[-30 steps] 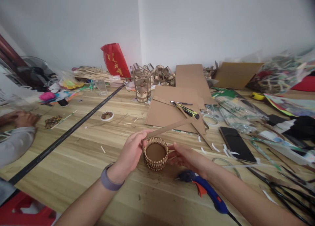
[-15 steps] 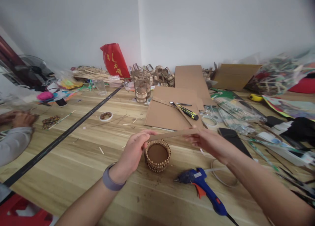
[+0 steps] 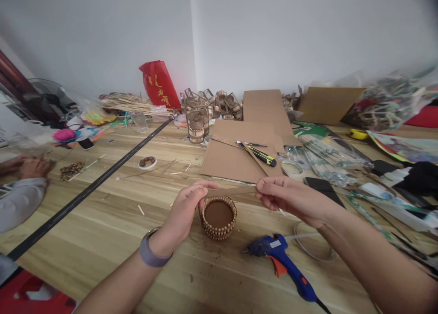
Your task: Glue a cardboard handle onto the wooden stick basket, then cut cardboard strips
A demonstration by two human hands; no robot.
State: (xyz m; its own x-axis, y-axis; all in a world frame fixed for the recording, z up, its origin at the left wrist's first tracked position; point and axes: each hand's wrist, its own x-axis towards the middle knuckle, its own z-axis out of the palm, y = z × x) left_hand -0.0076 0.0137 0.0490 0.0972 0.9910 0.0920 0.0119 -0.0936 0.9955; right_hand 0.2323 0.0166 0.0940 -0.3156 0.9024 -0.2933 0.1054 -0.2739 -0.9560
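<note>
A narrow brown cardboard strip stretches between my two hands, just above the far rim of a small round basket. My left hand pinches the strip's left end between thumb and fingers. There the strip seems to bend down along the basket's left side, partly hidden by the hand. At the other end, my right hand is closed on the strip with the fingertips. The basket has walls of short stick ends and a flat brown base inside. To its right lies a blue hot glue gun, nozzle pointing left.
Cardboard sheets lie ahead with a yellow-black utility knife on them. Tape and a dark phone-like slab are at the right. A dish of brown pieces stands left. Another person's hands are at far left.
My right hand has slid left and slightly down along the strip, so the stretch between my hands is shorter and lower. My left hand has barely moved.
</note>
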